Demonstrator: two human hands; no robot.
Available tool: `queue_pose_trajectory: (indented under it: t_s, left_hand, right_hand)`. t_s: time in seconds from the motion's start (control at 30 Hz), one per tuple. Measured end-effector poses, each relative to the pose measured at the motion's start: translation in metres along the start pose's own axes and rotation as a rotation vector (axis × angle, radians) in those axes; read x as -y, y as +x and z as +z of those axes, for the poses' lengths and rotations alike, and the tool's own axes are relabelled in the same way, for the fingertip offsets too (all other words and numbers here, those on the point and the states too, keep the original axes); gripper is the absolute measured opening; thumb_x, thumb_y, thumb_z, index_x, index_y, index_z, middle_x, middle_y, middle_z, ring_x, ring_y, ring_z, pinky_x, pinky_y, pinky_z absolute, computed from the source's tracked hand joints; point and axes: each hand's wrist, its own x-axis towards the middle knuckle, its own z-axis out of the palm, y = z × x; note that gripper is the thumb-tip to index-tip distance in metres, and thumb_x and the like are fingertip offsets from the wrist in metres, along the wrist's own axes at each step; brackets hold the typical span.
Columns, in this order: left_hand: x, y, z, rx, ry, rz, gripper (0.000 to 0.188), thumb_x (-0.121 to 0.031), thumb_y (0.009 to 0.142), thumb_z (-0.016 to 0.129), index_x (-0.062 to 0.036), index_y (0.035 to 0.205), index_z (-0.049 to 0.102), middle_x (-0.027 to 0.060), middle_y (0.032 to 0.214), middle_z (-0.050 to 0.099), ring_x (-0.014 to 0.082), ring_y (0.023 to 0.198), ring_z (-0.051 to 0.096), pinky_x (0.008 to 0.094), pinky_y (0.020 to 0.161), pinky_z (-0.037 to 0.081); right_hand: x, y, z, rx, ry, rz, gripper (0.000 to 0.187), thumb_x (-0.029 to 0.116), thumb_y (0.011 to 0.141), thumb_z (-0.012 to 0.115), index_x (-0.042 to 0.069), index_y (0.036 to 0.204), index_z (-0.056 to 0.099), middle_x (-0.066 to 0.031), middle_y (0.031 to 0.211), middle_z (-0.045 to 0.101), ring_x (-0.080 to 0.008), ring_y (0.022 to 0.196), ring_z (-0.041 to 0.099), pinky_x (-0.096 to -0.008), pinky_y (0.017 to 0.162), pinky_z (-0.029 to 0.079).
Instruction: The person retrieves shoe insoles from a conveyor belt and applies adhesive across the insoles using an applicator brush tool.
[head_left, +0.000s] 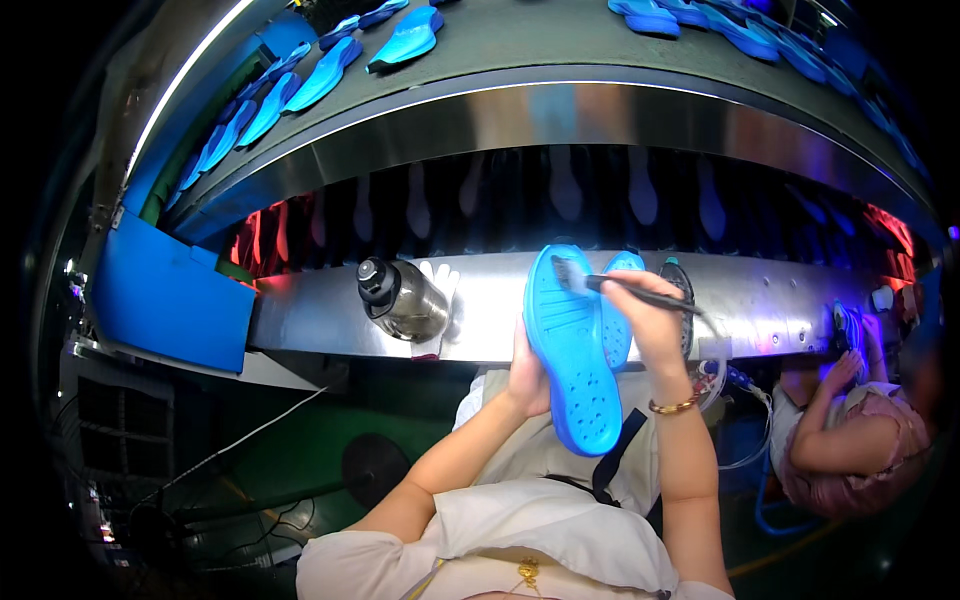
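A bright blue shoe sole [572, 350] is tilted up in front of me, with a ribbed part above and small holes lower down. My left hand [528, 372] grips its left edge, and its fingers are partly hidden behind the sole. My right hand [648, 312] is closed round the dark handle of a brush [640, 290]. The pale bristles lie at the upper part of the sole and look slightly blurred. Behind it, a second blue sole [619, 345] shows on the right, partly covered. A dark shoe-shaped piece [682, 322] is just beyond my right hand.
On the metal ledge [300, 318] stand a dark bottle [412, 305] and, beside it, a white glove [441, 280]. Several blue soles [408, 40] lie on the upper belt [520, 45]. Dark sole shapes line the lower opening. At the right sits a co-worker [850, 435].
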Motion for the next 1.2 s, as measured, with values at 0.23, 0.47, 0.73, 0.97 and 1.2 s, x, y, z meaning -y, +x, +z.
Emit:
queue_pose_trajectory:
  t_s: [0.23, 0.47, 0.73, 0.97, 1.2]
  left_hand:
    - [-0.020, -0.002, -0.017, -0.132, 0.054, 0.130, 0.084, -0.069, 0.080, 0.004, -0.0078, 0.129, 0.035, 0.0133, 0.117, 0.049, 0.0267, 0.107, 0.048, 0.0417, 0.094, 0.038]
    - [-0.023, -0.022, 0.009, -0.075, 0.018, -0.076, 0.089, -0.072, 0.078, 0.004, -0.0067, 0.130, 0.034, 0.0167, 0.113, 0.051, 0.0303, 0.100, 0.053, 0.0450, 0.087, 0.044]
    - [-0.014, -0.016, 0.019, -0.210, 0.067, 0.063, 0.089, -0.073, 0.077, 0.010, -0.0076, 0.133, 0.030, 0.0164, 0.122, 0.047, 0.0342, 0.106, 0.051, 0.0500, 0.090, 0.040]
    - [-0.019, -0.016, 0.027, -0.134, 0.090, 0.095, 0.091, -0.074, 0.076, 0.008, -0.0054, 0.127, 0.037, 0.0169, 0.114, 0.052, 0.0306, 0.098, 0.055, 0.0436, 0.086, 0.045]
    - [-0.028, -0.014, 0.031, -0.084, 0.251, 0.256, 0.097, -0.076, 0.073, 0.001, -0.0011, 0.116, 0.046, 0.0182, 0.095, 0.059, 0.0269, 0.082, 0.060, 0.0384, 0.075, 0.049]
  right_hand:
    - [-0.001, -0.068, 0.012, 0.324, -0.431, -0.369, 0.013, 0.008, 0.067, 0.065, 0.002, 0.079, 0.063, -0.0140, 0.078, 0.064, -0.0281, 0.072, 0.062, -0.0332, 0.067, 0.049]
    - [0.027, -0.056, -0.016, 0.293, 0.112, 0.054, 0.015, 0.003, 0.076, 0.062, -0.003, 0.089, 0.064, -0.0066, 0.076, 0.064, -0.0082, 0.063, 0.058, -0.0203, 0.058, 0.046]
    - [0.030, -0.052, -0.012, 0.497, 0.142, -0.031, 0.017, -0.002, 0.073, 0.064, -0.004, 0.090, 0.064, -0.0107, 0.087, 0.065, -0.0128, 0.079, 0.061, -0.0240, 0.072, 0.049]
    - [0.029, -0.056, -0.014, 0.524, 0.034, -0.094, 0.019, 0.002, 0.073, 0.065, -0.002, 0.092, 0.064, -0.0104, 0.086, 0.065, -0.0148, 0.081, 0.062, -0.0254, 0.076, 0.048]
    - [0.032, -0.061, -0.017, 0.513, -0.073, -0.200, 0.020, -0.004, 0.067, 0.066, -0.003, 0.087, 0.065, -0.0153, 0.088, 0.065, -0.0208, 0.084, 0.063, -0.0287, 0.079, 0.048]
